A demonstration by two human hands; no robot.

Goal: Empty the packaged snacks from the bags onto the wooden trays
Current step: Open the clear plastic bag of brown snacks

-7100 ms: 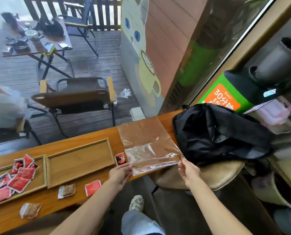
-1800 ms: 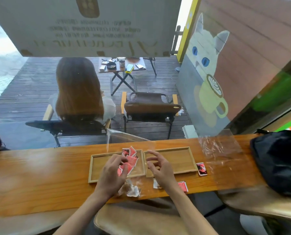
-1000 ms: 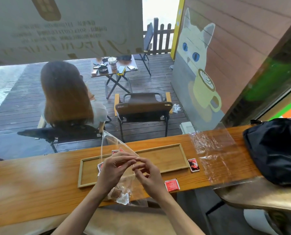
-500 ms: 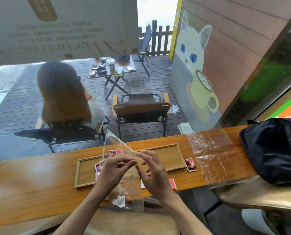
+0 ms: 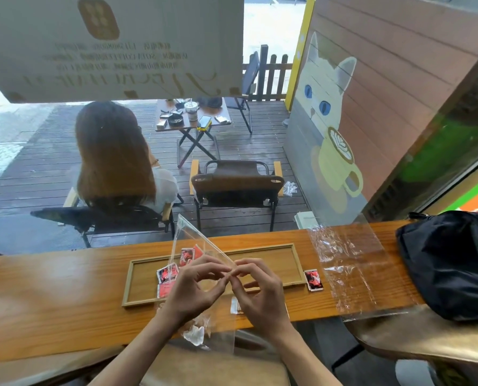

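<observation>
As before, both hands (image 5: 226, 291) pinching clear bag (image 5: 196, 246), fingertips now touching

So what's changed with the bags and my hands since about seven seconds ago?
Both hands, left and right, let go of the empty bag, now flat on the counter, and took hold of a second clear bag, pinching its top edge. The backpack stayed put.

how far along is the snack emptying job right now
Done: an emptied clear bag lies flat on the counter, and red packets sit on the left wooden tray. In hand: left hand and right hand pinch a second bag. Left: packets inside it and the stray packet.
</observation>
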